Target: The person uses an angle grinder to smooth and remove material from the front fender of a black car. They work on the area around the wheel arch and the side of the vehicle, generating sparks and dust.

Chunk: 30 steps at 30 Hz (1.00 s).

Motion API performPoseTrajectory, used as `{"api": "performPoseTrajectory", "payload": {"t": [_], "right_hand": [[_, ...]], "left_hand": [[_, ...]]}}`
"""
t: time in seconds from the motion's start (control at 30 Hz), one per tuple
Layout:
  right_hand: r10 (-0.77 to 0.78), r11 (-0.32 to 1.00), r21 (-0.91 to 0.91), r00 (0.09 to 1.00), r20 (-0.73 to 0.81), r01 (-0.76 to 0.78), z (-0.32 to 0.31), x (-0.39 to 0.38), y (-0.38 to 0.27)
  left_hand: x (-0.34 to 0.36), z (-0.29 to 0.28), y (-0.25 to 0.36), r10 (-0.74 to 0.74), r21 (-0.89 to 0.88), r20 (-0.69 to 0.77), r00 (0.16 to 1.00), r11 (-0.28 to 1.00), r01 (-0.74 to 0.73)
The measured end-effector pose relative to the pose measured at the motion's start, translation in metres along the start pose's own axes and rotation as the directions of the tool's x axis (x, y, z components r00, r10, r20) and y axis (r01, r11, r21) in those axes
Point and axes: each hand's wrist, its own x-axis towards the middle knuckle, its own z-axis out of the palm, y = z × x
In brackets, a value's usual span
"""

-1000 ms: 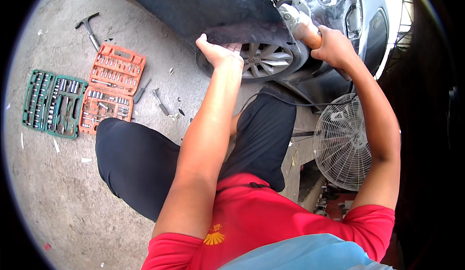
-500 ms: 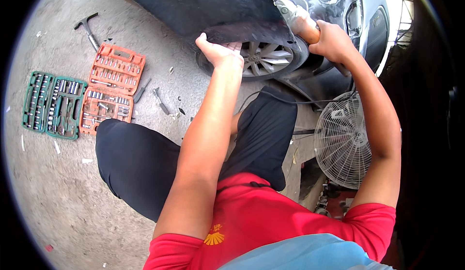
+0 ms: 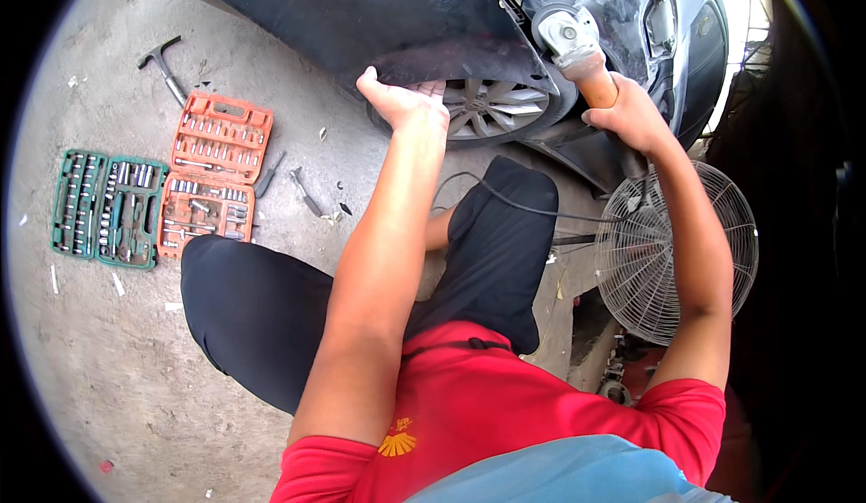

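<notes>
Angle grinder (image 3: 568, 38) sits top centre-right against the dark car panel (image 3: 397, 16), right hand (image 3: 631, 115) fingers wrapped tight round its handle. Left hand (image 3: 401, 101) curls its fingers on the panel's lower edge above the wheel (image 3: 492, 106). I'd say hold that edge firm, keep the cord (image 3: 523, 205) clear; socket sets (image 3: 212, 174) sit left.

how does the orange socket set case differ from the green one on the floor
The orange plastic socket set case lies nearer the dark car body panel; the green plastic socket set case lies farther left. The orange case's halves sit one above the other, the green case's side by side. Both lie open on the concrete, holding metal sockets.
</notes>
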Motion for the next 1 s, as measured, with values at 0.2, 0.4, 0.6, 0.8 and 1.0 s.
{"api": "performPoseTrajectory", "payload": {"t": [0.2,0.4,0.6,0.8,1.0], "right_hand": [[-0.027,0.606,0.795,0.997,0.068,-0.038,0.060,-0.017,0.018],[-0.140,0.235,0.972,0.990,0.025,0.008,0.131,-0.011,0.022],[-0.121,-0.012,0.994,0.986,-0.112,0.111,0.196,0.008,-0.007],[-0.076,-0.054,0.979,0.977,-0.200,0.197,0.232,0.022,-0.030],[-0.081,-0.014,0.964,0.961,-0.264,0.264,0.217,0.023,-0.057]], "left_hand": [[0.002,-0.006,0.001,0.003,0.038,-0.011,1.000,0.999,-0.003],[-0.003,-0.012,0.016,-0.025,0.068,-0.063,0.998,0.997,0.029],[-0.038,0.006,0.031,-0.022,0.171,-0.150,0.988,0.984,0.048],[-0.057,0.025,0.042,-0.067,0.157,-0.108,0.992,0.984,0.083],[-0.068,0.030,0.043,-0.064,0.271,-0.125,0.990,0.958,0.096]]}}
